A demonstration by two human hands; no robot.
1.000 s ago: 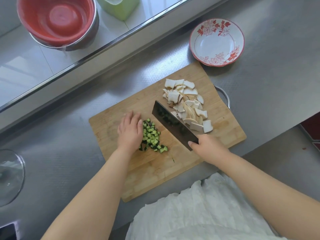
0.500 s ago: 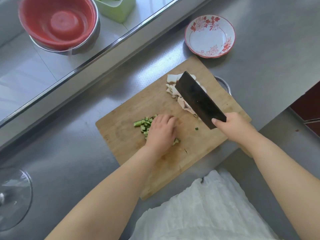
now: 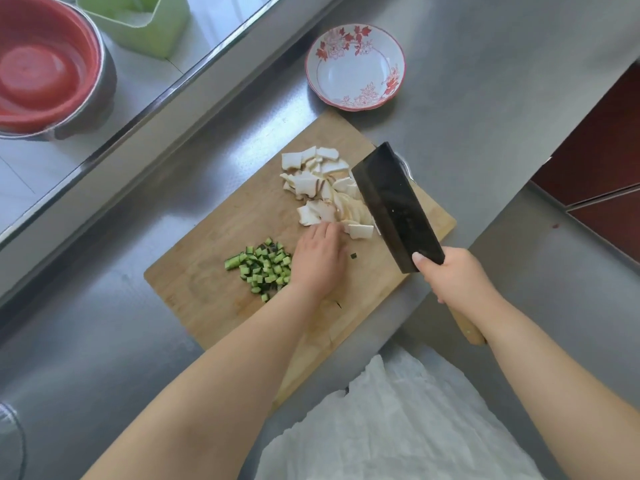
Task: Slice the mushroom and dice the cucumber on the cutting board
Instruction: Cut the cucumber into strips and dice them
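A wooden cutting board [image 3: 214,271] lies diagonally on the steel counter. A pile of white mushroom slices [image 3: 318,188] sits at its far end. Diced green cucumber [image 3: 265,268] lies in a small heap nearer the middle. My left hand [image 3: 320,259] rests on the board between the two piles, its fingertips touching the nearest mushroom slices. My right hand [image 3: 457,282] grips the wooden handle of a dark cleaver [image 3: 398,206], whose blade is raised and tilted at the right side of the mushroom pile, covering some slices.
A white bowl with red flowers [image 3: 355,67] stands just beyond the board. A red basin inside a steel bowl [image 3: 45,71] and a green container [image 3: 138,22] sit behind a raised ledge at the back left. A glass rim [image 3: 10,441] shows at lower left.
My left hand has left the cucumber heap and slid right to the mushroom slices, uncovering the dice. The cleaver, first on the board beside the cucumber, has lifted and swung to the mushrooms' right side.
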